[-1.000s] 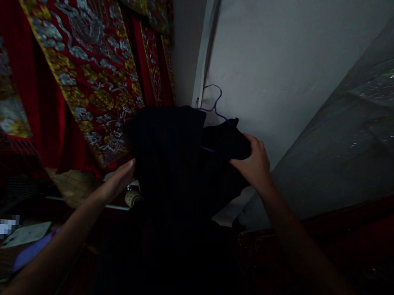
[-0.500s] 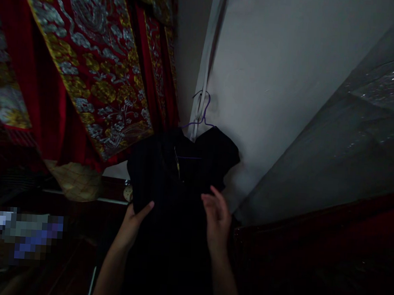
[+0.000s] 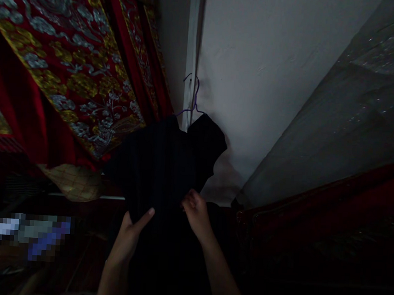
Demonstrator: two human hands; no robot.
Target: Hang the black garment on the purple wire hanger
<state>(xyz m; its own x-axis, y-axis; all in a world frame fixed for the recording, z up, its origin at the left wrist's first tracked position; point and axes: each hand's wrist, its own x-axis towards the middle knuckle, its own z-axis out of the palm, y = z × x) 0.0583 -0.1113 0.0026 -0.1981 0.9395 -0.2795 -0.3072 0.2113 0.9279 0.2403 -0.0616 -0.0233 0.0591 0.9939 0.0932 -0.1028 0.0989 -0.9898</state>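
A dark, short-sleeved garment (image 3: 162, 163) hangs on a thin purple hanger (image 3: 195, 96) in the corner of the wall. My left hand (image 3: 133, 230) grips the garment's left side, thumb lying on the front and the other fingers hidden behind the cloth. My right hand (image 3: 195, 209) is closed, pinching the dark cloth near its right-hand edge. The front of the garment now covers the neck opening. Deep shadow hides the lower part of the cloth.
A red embroidered hanging (image 3: 78, 69) with gold and silver patterns fills the upper left. Below it shows a tan checked cloth bundle (image 3: 73, 182). A pale strip (image 3: 192, 40) runs down the wall corner. Clear plastic sheeting (image 3: 345, 121) drapes at right over dark red material (image 3: 364, 189).
My right hand has moved left and closed on the cloth. The garment's front panel has swung across the neck opening. My view has shifted slightly, and my left hand keeps its hold.
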